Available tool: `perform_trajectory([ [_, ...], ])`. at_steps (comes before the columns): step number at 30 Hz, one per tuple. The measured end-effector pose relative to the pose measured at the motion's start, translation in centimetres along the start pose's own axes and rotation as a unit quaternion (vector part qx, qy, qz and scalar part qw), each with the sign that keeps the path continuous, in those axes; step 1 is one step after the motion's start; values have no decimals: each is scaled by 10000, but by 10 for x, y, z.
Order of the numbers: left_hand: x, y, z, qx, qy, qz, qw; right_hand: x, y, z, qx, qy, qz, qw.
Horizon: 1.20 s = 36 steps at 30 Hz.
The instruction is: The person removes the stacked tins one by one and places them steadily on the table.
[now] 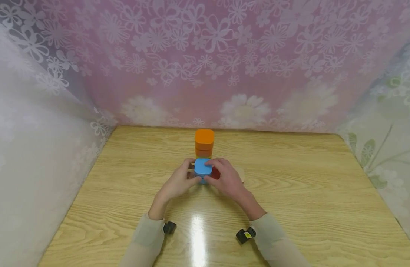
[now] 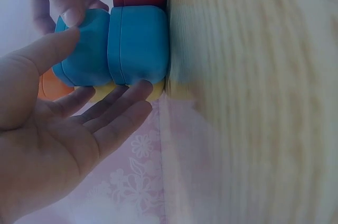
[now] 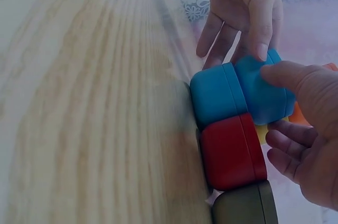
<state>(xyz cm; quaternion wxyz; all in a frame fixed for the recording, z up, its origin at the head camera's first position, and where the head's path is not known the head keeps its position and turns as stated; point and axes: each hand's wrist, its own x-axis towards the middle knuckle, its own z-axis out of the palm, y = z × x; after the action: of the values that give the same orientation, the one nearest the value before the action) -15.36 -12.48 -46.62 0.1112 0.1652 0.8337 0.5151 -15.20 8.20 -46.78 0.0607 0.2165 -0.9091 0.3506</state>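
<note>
At left on the table [image 1: 291, 167], the left hand [image 1: 178, 181] shared its grip on the upper blue box [image 1: 203, 165], thumb near, fingers on the far side. That box sat slightly askew over the lower blue box [image 2: 140, 44], which both wrist views showed plainly (the head view gave mostly the lid above). Just beyond stood an orange box [image 1: 204, 136], with a yellow box [image 3: 261, 133] beneath. Rightward came the red box [image 3: 232, 152], mostly blocked overhead by the right hand [image 1: 229, 180], whose grip also held the upper blue box. Rightmost, an olive box [image 3: 243, 205] looked pale from the head.
</note>
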Motion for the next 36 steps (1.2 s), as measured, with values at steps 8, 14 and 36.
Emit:
perform_trajectory([
  [8,0,1,0,-59,-43,3,10000,-3,2,-1,6,178,-267,9995],
  [14,2,0,2,-155,-99,43,9998,-4,6,-4,-84,243,-341,9991],
  [36,5,-1,-2,270,68,-389,9989,-22,25,-37,819,268,443,9953],
])
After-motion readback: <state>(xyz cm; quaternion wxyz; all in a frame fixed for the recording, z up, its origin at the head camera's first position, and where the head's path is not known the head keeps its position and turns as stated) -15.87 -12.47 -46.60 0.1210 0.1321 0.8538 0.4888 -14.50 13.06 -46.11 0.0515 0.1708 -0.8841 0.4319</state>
